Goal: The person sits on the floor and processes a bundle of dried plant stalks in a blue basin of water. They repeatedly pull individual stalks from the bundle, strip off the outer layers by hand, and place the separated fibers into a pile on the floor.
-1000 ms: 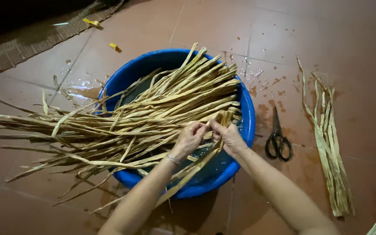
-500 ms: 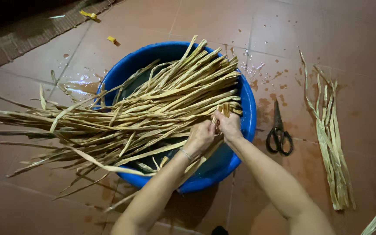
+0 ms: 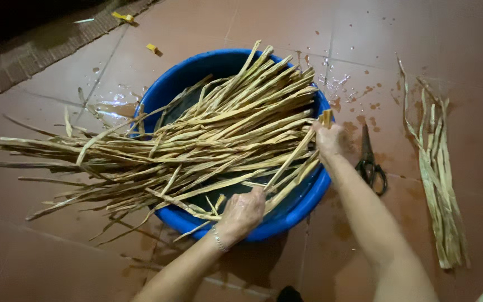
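A round blue plastic basin stands on the red tiled floor, with a big bundle of long dried plant strips lying across it and trailing out to the left. My right hand grips the upper end of one strip at the basin's right rim. My left hand holds the same strip lower down, near the front rim, and wears a thin bracelet at the wrist.
Black-handled scissors lie on the floor just right of the basin. A smaller pile of strips lies further right. Water splashes spot the tiles behind the basin. A woven mat and yellow scraps sit at the far left.
My hands, close together before, have moved apart along one strip: the left slid down toward the front rim, the right moved out to the right rim.
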